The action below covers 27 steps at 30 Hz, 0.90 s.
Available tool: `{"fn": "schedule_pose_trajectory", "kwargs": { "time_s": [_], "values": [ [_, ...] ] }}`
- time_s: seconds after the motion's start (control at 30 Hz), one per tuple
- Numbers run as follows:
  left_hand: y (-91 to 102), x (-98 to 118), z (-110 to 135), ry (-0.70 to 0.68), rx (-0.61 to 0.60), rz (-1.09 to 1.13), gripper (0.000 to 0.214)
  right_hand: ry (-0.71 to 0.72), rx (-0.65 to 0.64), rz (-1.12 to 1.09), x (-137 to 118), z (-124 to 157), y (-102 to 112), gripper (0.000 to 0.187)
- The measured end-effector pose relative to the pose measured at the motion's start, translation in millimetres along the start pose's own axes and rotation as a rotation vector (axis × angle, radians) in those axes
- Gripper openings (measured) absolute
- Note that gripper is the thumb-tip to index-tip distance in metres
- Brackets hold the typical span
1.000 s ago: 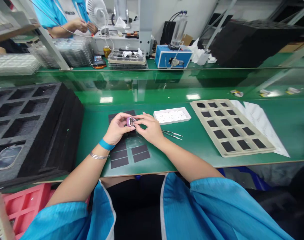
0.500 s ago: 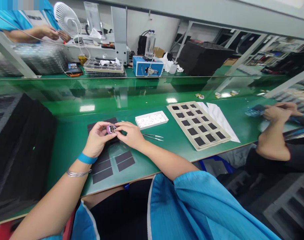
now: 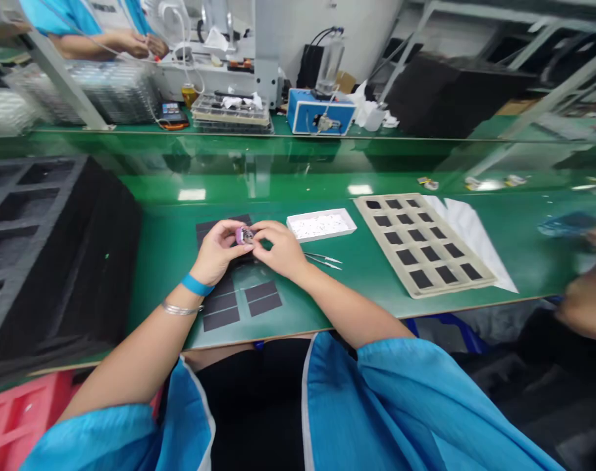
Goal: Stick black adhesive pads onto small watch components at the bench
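Note:
Between my two hands is a small purple-cased electronic part (image 3: pixel 243 235) with its inner components showing; its exact kind is too small to tell. My left hand (image 3: pixel 218 248) grips it from the left with thumb and fingers. From the right, the fingertips of my right hand (image 3: pixel 279 248) press on its edge. Under and in front of my hands lie dark rectangular sheets (image 3: pixel 264 297) on the green table. A pair of tweezers (image 3: pixel 324 260) rests beside my right wrist. Just beyond it, a white box (image 3: pixel 321 226) holds many tiny pieces.
A beige tray (image 3: pixel 413 258) with dark pads in its pockets lies at right, partly over white paper (image 3: pixel 479 242). Black foam trays (image 3: pixel 96 261) are stacked at left. A blue machine (image 3: pixel 321 112) stands on the back shelf. Other people's hands show at back left and far right.
The view has swung to the right and slightly tilted, so most things appear shifted. Both hands stay on the purple-cased part, with only small finger movement.

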<state>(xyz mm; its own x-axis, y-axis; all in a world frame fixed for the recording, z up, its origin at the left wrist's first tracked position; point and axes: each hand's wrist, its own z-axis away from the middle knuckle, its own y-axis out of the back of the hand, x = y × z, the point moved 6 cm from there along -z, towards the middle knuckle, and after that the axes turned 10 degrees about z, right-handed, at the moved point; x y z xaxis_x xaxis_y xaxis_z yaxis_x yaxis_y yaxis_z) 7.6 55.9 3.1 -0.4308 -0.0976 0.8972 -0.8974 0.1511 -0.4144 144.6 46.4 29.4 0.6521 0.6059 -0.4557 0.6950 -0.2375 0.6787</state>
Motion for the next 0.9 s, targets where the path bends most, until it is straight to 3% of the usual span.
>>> {"fn": "schedule_pose_trajectory", "kwargs": {
  "time_s": [0.1, 0.17, 0.3, 0.37, 0.47, 0.53, 0.63, 0.7, 0.77, 0.83, 0.9],
  "values": [
    [-2.2, -3.0, 1.5, 0.134, -0.02, 0.137, 0.054, -0.043, 0.099, 0.071, 13.2, -6.9, 28.9, 0.011],
    [-3.4, -3.3, 2.7, 0.205, -0.029, 0.228, 0.054, -0.125, 0.134, 0.178, 39.8, -10.6, 54.2, 0.011],
    [-1.4, -3.2, 3.5, 0.253, -0.034, 0.293, 0.053, -0.397, 0.037, 0.415, 107.6, -10.7, 89.7, 0.013],
    [0.3, -4.5, 3.3, 0.26, -0.045, 0.286, 0.053, -0.433, 0.039, 0.396, 115.5, -10.0, 92.1, 0.012],
    [1.6, -6.1, 3.3, 0.256, -0.073, 0.261, 0.053, -0.327, 0.093, 0.114, 81.1, -10.8, 71.1, 0.012],
    [1.6, -6.5, 3.7, 0.255, -0.084, 0.248, 0.054, -0.282, 0.05, -0.13, 46.9, -8.8, 45.5, 0.013],
    [0.7, -6.4, 4.4, 0.261, -0.081, 0.24, 0.056, -0.288, -0.022, -0.319, 11.1, -1.9, 13.8, 0.009],
    [-0.1, -5.3, 4.4, 0.257, -0.072, 0.244, 0.057, -0.322, -0.02, -0.416, 6.0, 2.3, 3.4, 0.01],
    [0.1, -3.8, 3.9, 0.252, -0.06, 0.255, 0.057, -0.395, -0.057, -0.583, 12.3, 4.7, -4.1, 0.023],
    [1.0, -2.1, 3.3, 0.247, -0.059, 0.264, 0.058, -0.504, -0.231, -0.778, 19.9, 7.2, -14.6, 0.04],
    [2.3, -0.6, 2.6, 0.244, -0.076, 0.267, 0.057, -0.616, -0.462, -0.909, 23.1, 11.7, -21.9, 0.042]
  ]
}}
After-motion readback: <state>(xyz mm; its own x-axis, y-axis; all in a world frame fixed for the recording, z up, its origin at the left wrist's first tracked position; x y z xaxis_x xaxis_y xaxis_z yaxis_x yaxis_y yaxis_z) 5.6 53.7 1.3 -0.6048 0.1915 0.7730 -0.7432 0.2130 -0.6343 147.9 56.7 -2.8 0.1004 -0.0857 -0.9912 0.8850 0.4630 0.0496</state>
